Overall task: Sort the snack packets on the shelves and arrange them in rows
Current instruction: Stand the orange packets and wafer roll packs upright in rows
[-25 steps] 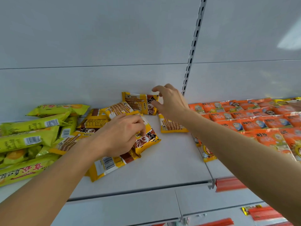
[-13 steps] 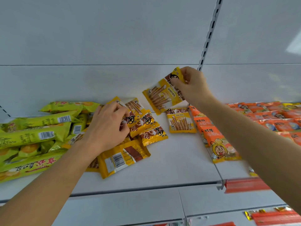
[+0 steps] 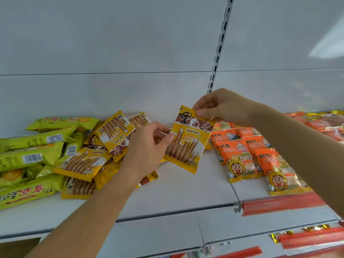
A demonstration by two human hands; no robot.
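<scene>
Both hands hold one yellow wafer-roll packet (image 3: 186,144) above the shelf (image 3: 186,190), long axis nearly upright, top tilted right; right hand (image 3: 221,107) fingers pinch its top edge, left hand (image 3: 149,148) fingers grasp its left side.

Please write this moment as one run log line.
hands: left and right pinch one yellow wafer-roll packet | packet: lifted above white shelf | rows: unfinished

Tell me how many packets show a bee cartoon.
2: one bee packet at the orange pile's front left, the other right of it. More may hide under the right forearm.
</scene>
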